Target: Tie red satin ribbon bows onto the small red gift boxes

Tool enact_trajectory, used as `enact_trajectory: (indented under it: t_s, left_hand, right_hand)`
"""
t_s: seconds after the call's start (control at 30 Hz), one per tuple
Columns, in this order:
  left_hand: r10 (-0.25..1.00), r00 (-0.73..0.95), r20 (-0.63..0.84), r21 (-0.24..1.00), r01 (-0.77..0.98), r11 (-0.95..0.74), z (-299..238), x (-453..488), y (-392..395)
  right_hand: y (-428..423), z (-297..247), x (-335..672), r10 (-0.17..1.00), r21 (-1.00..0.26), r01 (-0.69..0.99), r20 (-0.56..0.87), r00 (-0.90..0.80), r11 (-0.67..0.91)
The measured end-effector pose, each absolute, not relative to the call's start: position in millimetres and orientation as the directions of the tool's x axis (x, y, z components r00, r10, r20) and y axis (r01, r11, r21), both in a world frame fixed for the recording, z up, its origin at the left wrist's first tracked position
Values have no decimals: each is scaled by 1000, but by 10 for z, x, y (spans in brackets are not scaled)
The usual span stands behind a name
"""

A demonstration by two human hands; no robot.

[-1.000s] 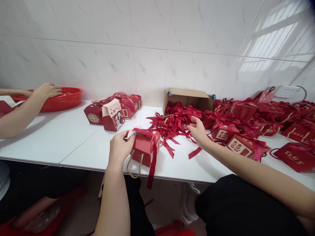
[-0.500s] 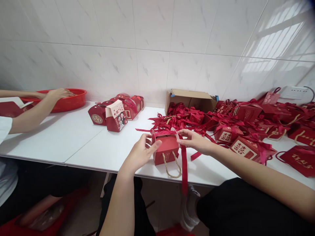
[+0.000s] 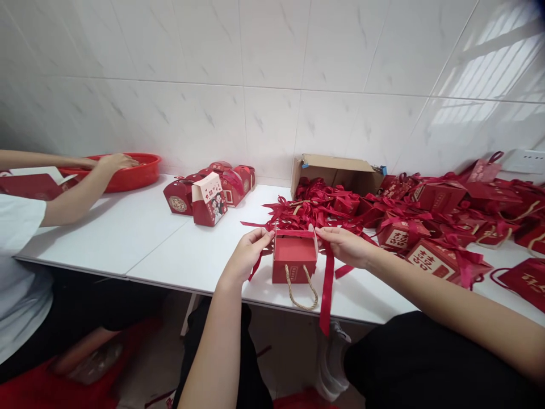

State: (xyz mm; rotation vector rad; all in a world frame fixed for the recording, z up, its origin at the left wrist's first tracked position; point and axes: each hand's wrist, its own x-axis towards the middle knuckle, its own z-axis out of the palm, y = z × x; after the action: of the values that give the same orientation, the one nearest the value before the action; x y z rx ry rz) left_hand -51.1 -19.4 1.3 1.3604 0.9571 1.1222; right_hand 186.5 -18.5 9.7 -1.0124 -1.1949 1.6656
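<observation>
A small red gift box (image 3: 294,267) stands on the white table in front of me, its lid panel down and a twisted cord handle (image 3: 303,307) hanging over the near side. A red ribbon (image 3: 327,289) runs across its top between the two raised side flaps and trails down at both sides. At the left flap, my left hand (image 3: 247,255) is closed in a pinch on the ribbon, thumb against the fingers. My right hand (image 3: 343,245) pinches the ribbon beside the right flap. The fingertips partly cover the spots they grip.
Tied red boxes (image 3: 438,261) crowd the right side of the table. Loose ribbons (image 3: 315,204) spill from a cardboard box (image 3: 340,162) at the wall. Several boxes (image 3: 208,199) stand left of centre. At far left, a co-worker's hands reach into a red basin (image 3: 140,173).
My left thumb has come in from spread to a pinch at the box's left flap. My right fingers have closed at the right flap. The view has shifted slightly left.
</observation>
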Motion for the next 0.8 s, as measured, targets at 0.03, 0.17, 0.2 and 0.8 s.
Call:
enact_trajectory:
  t_s: [0.03,0.17,0.2,0.8]
  left_hand:
    - [967,239,91,994,-83,-73,7,-513,-187]
    - [965,256,49,988,-151,-10,5,-479,-177]
    - [967,250,46,988,-154,-8,10,-462,-178]
    - [929,-47,367,734,629,-258,72,-227,-350]
  right_hand:
    - [-178,91,1862,933,-964,-177,-131,-334,-199]
    - [-147,76,1822,934,-969,-172,-108,-341,-176]
    - [-140,73,1807,934,-971,-170,-100,-342,-166]
    - [-300,196,1618,900,-969,-151,-114,-422,-194]
